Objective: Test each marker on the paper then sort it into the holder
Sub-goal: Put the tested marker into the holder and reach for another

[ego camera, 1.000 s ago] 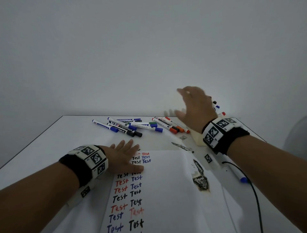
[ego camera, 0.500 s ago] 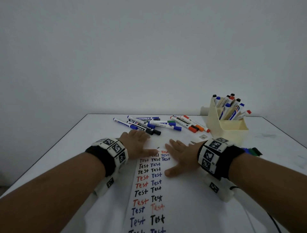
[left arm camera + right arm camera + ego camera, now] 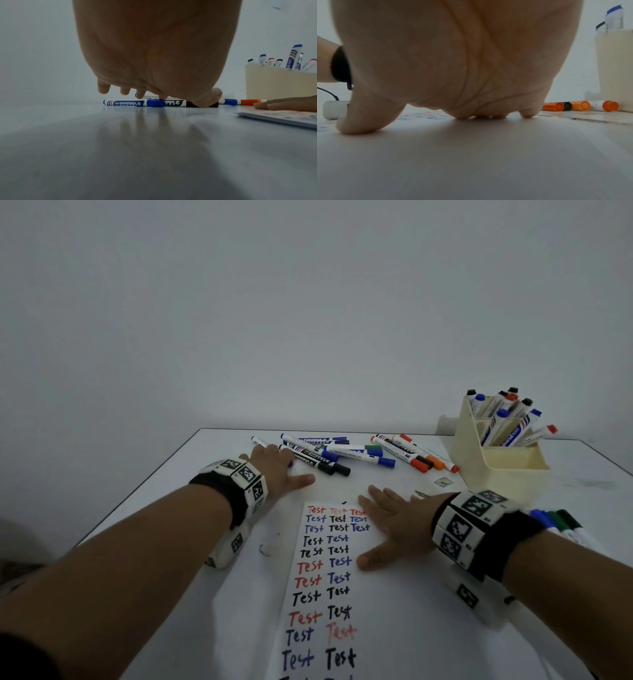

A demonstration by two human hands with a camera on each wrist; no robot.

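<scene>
Pinning the test sheet flat: right hand lies palm-down on it, fingers spread wide and straight, thumb out toward the "Test" columns, holding nothing. Likely there to stop the paper sliding when the next marker writes. The upper-right part of the sheet has bare room, so that's probably where the next test goes.

Left hand sits further out on the bench, off the paper's top-left corner, fingers extended and slightly apart over the near end of the loose marker pile. Fingertips hover at or touch the blue-capped marker; no curl round it, no grip. Reads as reaching for the next pick.

Beyond that, the untested markers lie loose in a row across the bench: blue, black, green, orange caps, all capped. A few more capped markers lie behind the right wrist.

Far right, the cream holder stands upright; the tested markers lean in its rear compartments, front compartment looks empty.
</scene>
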